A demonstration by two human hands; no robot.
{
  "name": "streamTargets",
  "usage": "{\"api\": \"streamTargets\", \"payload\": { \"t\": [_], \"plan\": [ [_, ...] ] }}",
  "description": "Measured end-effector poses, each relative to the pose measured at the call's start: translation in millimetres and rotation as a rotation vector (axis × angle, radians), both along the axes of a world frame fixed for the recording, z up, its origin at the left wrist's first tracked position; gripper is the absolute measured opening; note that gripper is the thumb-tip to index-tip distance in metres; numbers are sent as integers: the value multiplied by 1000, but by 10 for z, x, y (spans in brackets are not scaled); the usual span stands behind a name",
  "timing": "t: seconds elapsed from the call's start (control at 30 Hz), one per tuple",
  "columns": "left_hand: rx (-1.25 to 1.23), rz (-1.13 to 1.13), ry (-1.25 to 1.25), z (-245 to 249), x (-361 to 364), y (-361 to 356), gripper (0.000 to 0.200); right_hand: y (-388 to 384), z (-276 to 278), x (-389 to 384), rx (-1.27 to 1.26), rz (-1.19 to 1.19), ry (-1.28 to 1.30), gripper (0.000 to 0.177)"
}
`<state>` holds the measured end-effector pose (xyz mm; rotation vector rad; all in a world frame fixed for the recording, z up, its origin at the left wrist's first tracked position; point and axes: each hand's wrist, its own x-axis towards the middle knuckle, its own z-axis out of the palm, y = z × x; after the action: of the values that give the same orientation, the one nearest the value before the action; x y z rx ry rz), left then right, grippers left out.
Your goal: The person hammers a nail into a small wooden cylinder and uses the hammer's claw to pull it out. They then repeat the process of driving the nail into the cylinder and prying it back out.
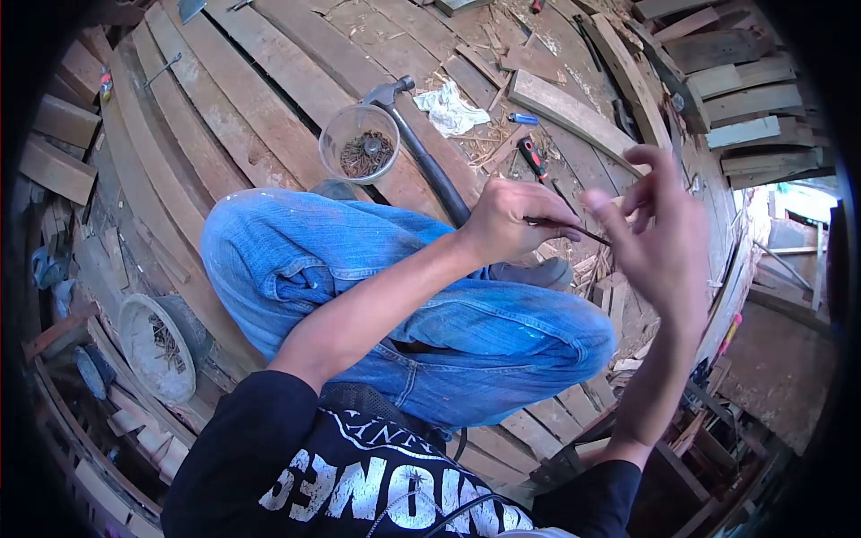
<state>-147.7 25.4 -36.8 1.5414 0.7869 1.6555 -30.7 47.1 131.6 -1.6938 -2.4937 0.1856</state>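
Pinching a thin dark rod [592, 236] between its fingertips, the left hand [518, 220] is hovering by blue jeans [502, 327]. The right hand [662, 238], blurred, is holding its fingers apart near the rod's end; whether they are touching it is unclear. Beyond the left fingers, a hammer [421, 151] is lying beside a clear tub [326, 143] of nails [366, 155].

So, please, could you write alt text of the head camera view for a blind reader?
A bare left hand pinches a thin dark rod, the blurred right hand close to its end, above folded legs in blue jeans. Beyond, on wooden planks, are a clear plastic tub of small rusty nail-like pieces and a dark-handled claw hammer.
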Motion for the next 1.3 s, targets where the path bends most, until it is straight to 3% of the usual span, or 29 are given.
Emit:
{"api": "streamTargets", "payload": {
  "t": [0.1,0.23,0.37,0.47,0.57,0.63,0.67,0.73,0.77,1.0,1.07,1.2,1.3],
  "plan": [
    [36,20,7,-38,19,15,18,308,-15,190,-29,-103,427,35],
    [-11,-16,-72,-47,55,-37,16,867,-539,364,-271,-135,469,37],
    [12,-21,-18,-46,6,-97,18,1148,-1306,66,-646,-94,260,45],
    [-29,-33,-64,-57,3,-92,19,1334,-2160,-212,-622,211,35,57],
    [-56,-53,-109,-40,6,-66,17,1326,-2481,-628,-747,433,78,56],
    [-60,-56,-116,-59,-4,-29,17,1265,-2463,-912,-736,513,-130,61],
    [-67,-44,-100,-56,-18,-24,17,1229,-2432,-1026,-739,529,-117,61],
    [-108,-78,-124,-25,-41,-3,16,1177,-2378,-1196,-685,608,-419,62],
    [-109,-72,-113,-10,-47,-5,16,1143,-2402,-1231,-680,617,-410,62],
    [-105,-76,-119,-14,-78,52,18,1120,-2734,-1177,-645,560,-208,48],
    [-105,-67,-125,-7,-83,57,18,1116,-2768,-1157,-608,424,40,47],
    [-106,-78,-116,6,-77,45,18,1309,-2816,-1213,-613,277,262,44],
    [-103,-68,-122,30,-71,59,17,1545,-2852,-1184,-711,38,512,40]
  ]
}}
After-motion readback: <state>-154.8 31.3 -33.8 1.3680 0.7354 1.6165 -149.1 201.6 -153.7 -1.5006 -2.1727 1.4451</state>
